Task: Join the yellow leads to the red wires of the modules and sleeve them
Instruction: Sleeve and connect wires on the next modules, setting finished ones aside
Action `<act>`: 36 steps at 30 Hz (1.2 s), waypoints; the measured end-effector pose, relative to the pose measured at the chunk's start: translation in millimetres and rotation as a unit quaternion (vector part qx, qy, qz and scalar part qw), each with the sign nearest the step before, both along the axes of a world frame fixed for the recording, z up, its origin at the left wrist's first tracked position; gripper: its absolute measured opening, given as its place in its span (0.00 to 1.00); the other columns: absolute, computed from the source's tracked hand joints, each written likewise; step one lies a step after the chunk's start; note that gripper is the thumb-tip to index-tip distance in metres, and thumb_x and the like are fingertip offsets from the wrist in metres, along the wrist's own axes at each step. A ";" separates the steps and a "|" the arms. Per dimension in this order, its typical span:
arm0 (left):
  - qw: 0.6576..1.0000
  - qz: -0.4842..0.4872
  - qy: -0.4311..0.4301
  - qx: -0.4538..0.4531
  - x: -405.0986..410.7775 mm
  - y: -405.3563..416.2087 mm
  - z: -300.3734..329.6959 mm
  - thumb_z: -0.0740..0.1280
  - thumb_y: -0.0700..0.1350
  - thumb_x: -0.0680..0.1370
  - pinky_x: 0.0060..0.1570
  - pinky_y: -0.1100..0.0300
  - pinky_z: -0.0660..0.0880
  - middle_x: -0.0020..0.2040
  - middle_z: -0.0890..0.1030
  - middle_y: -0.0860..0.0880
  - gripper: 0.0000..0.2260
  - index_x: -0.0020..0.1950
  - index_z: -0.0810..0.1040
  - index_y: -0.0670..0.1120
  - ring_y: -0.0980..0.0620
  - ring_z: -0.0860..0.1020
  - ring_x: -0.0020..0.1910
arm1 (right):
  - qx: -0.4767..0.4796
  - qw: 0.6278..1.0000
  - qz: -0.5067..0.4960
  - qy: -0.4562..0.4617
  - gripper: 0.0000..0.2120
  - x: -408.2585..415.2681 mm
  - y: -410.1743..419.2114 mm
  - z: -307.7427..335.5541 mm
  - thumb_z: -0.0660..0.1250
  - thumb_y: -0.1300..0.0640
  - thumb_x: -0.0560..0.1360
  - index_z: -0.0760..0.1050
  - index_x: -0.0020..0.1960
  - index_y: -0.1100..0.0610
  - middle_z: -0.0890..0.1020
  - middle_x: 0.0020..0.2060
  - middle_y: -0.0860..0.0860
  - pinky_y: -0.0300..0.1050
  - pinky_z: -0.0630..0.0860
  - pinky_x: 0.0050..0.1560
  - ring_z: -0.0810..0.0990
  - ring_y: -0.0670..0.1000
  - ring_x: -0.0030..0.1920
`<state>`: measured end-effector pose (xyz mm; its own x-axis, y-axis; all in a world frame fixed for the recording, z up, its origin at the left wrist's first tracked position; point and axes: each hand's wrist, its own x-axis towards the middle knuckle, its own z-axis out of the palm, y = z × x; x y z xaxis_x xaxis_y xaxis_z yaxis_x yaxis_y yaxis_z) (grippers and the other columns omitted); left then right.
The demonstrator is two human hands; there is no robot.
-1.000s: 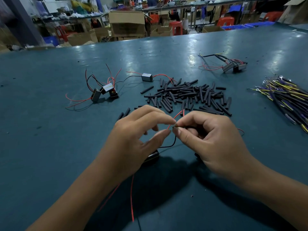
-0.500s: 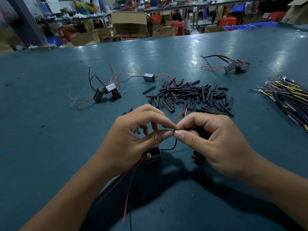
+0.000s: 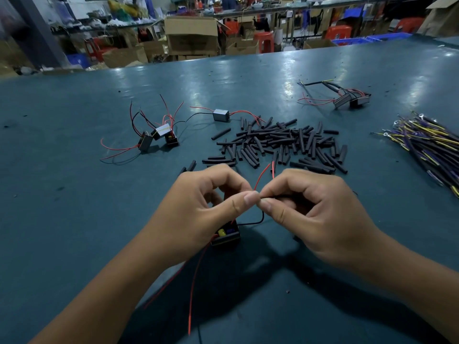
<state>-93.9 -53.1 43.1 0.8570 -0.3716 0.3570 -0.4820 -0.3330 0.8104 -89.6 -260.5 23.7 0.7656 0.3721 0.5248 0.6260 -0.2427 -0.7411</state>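
Sleeves left of leads

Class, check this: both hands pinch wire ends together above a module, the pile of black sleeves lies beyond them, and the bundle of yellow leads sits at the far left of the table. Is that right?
Not quite. The head view shows the bundle of yellow leads at the far right of the table, not the left. The rest holds: left hand and right hand pinch wire ends above a module, with the black sleeves beyond.

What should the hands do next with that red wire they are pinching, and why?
Probably keep twisting the ends together. The left hand and right hand pinch the red wire at one spot between their fingertips, and no black sleeve from the pile of sleeves shows on it yet.
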 end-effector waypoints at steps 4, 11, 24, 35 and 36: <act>0.990 0.030 0.137 -0.033 -4.5 -0.4 3.3 0.72 0.50 0.73 0.32 0.59 0.65 0.31 0.72 0.45 0.08 0.38 0.82 0.46 0.50 0.68 0.32 | -0.066 0.994 -0.034 -0.086 0.03 -1.2 1.9 3.2 0.71 0.59 0.75 0.81 0.43 0.56 0.73 0.32 0.41 0.29 0.64 0.37 0.71 0.42 0.33; 0.881 -0.039 0.427 -0.201 -6.8 -7.1 4.5 0.69 0.42 0.71 0.25 0.65 0.61 0.29 0.67 0.51 0.09 0.31 0.75 0.47 0.56 0.63 0.26 | -0.116 0.980 -0.052 -0.152 0.02 -3.8 4.0 3.6 0.71 0.60 0.75 0.81 0.44 0.58 0.71 0.34 0.43 0.27 0.63 0.38 0.68 0.40 0.33; 0.995 0.066 0.066 -0.042 -13.6 -3.4 6.7 0.70 0.49 0.74 0.33 0.53 0.74 0.43 0.84 0.49 0.09 0.51 0.87 0.57 0.40 0.78 0.38 | 0.063 0.992 -0.063 0.085 0.05 0.6 3.3 1.2 0.72 0.56 0.74 0.79 0.39 0.53 0.67 0.24 0.43 0.33 0.64 0.28 0.63 0.42 0.27; 0.995 0.048 0.077 -0.029 -18.5 -8.9 2.1 0.68 0.48 0.75 0.42 0.48 0.75 0.50 0.84 0.52 0.13 0.57 0.85 0.55 0.43 0.80 0.47 | 0.084 0.989 -0.082 0.095 0.07 -1.8 5.1 2.1 0.72 0.58 0.75 0.79 0.38 0.54 0.67 0.24 0.42 0.32 0.62 0.27 0.63 0.42 0.25; 0.995 0.042 0.084 -0.030 -19.0 -9.1 1.5 0.69 0.48 0.75 0.42 0.48 0.75 0.51 0.84 0.52 0.13 0.58 0.85 0.55 0.41 0.79 0.48 | 0.088 0.988 -0.085 0.098 0.08 -1.7 5.2 1.9 0.73 0.60 0.75 0.79 0.38 0.54 0.67 0.24 0.43 0.32 0.62 0.27 0.63 0.41 0.25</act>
<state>-112.9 -62.3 44.6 0.9338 -0.2777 0.2255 -0.3102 -0.3148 0.8970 -91.3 -255.4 25.6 0.9025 0.1465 0.4051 0.4274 -0.1880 -0.8843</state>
